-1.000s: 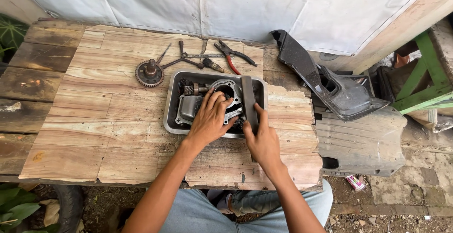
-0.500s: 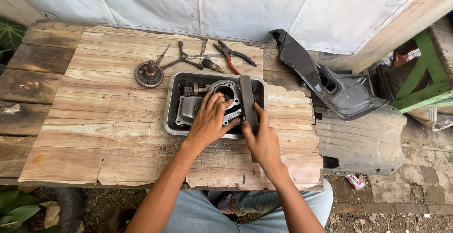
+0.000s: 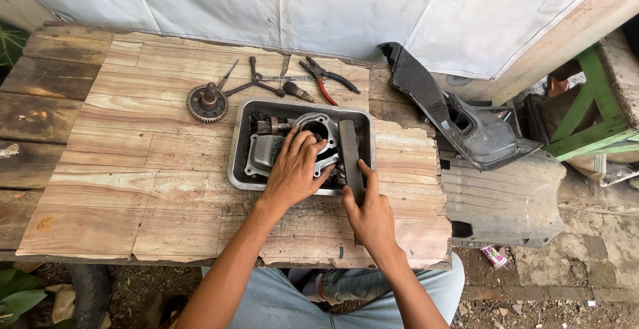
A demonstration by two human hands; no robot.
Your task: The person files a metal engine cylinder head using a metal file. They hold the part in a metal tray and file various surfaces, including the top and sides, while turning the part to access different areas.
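**Hands Stayed in the Metal Tray**

The left hand [image 3: 293,172] lay flat in the tray [image 3: 238,162], with its fingers spread wide over the engine parts. The fingertips touched the round metal cylinder [image 3: 318,128] near the middle of the tray. The hand did not grip anything; it just rested on top.

The right hand [image 3: 369,216] was at the tray's 5 o'clock corner. Its thumb and fingers were curled loosely around the low end of a long dark bar [image 3: 349,152]. The bar lay along the right side of the tray and pointed to 12 o'clock.

Compared with half a second and a full second before, almost nothing had changed. Both hands stayed in the same spots, and the bar and cylinder had not moved.

The tray sat near the middle of a wooden table [image 3: 133,169]. A rusty gear [image 3: 207,102] lay on the table at 10 o'clock from the tray. Red-handled pliers [image 3: 327,79] and other small tools lay at 12 o'clock. A black plastic part [image 3: 459,122] leaned off the table's edge at 3 o'clock.
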